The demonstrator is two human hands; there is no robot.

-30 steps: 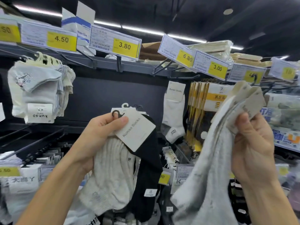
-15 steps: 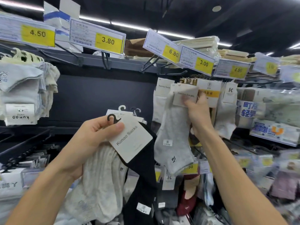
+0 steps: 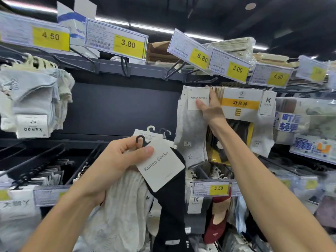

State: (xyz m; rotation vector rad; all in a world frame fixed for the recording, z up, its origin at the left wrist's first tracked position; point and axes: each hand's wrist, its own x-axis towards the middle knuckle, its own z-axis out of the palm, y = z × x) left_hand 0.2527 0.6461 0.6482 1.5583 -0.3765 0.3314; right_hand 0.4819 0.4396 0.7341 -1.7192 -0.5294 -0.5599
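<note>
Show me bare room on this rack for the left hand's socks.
Bare back panel under the 3.80 tag, between the pale blue socks and the grey socks that the right hand pinches; the peg there looks free. Crowded: yellow-labelled packs rightward, and the lower pegs.

Left forearm angles up from lower left, wrist slightly bent. My left hand (image 3: 118, 166) curled: thumb (image 3: 145, 151) laid flat across front, fingers wrapped behind, gripping sock bundle (image 3: 123, 206). Right arm stretched up and forward, elbow nearly straight, forearm bare. My right hand (image 3: 211, 110) raised above left, 1 thumb in front, fingers behind, pinching sock card (image 3: 198, 96).
</note>
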